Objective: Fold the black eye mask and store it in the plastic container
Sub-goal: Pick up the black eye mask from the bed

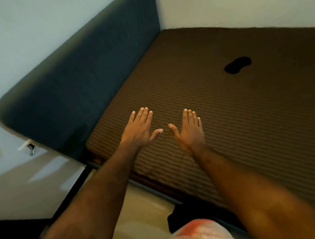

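The black eye mask (pixel 238 64) lies flat on the brown striped mattress (pixel 248 121), far right of centre and well beyond both hands. My left hand (pixel 140 128) is held out flat over the mattress's near left corner, fingers together and thumb spread, holding nothing. My right hand (pixel 189 130) hovers beside it, palm turned inward, fingers straight, also holding nothing. No plastic container is in view.
A dark blue padded headboard (pixel 78 92) runs along the mattress's left side against a pale wall. Another pale wall (pixel 238 3) borders the far edge. Light floor (pixel 25 188) lies at the lower left. Red-and-white clothing (pixel 199 235) shows at the bottom.
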